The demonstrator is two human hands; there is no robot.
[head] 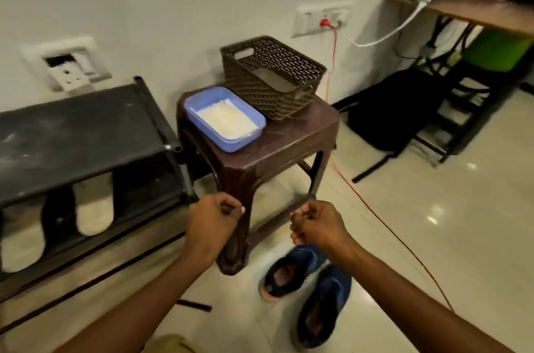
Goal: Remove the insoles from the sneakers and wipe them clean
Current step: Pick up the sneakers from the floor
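Note:
Two dark blue sneakers [306,286] lie on the floor at the bottom centre, toes toward me, openings showing a brownish inside. Two pale insoles [94,205] lean on the lower shelf of a black shoe rack [72,127] at the left. A blue tray [254,121] holding a white cloth [226,118] sits on a brown plastic stool [289,139]. My left hand [213,222] and my right hand [316,225] hover in front of the stool above the sneakers, both with fingers curled closed and nothing visible in them.
A brown woven basket [271,75] stands at the back of the stool. An orange cable [372,208] runs from a wall socket across the floor on the right. A black backpack [390,110] and a desk [476,11] with cables stand at the right.

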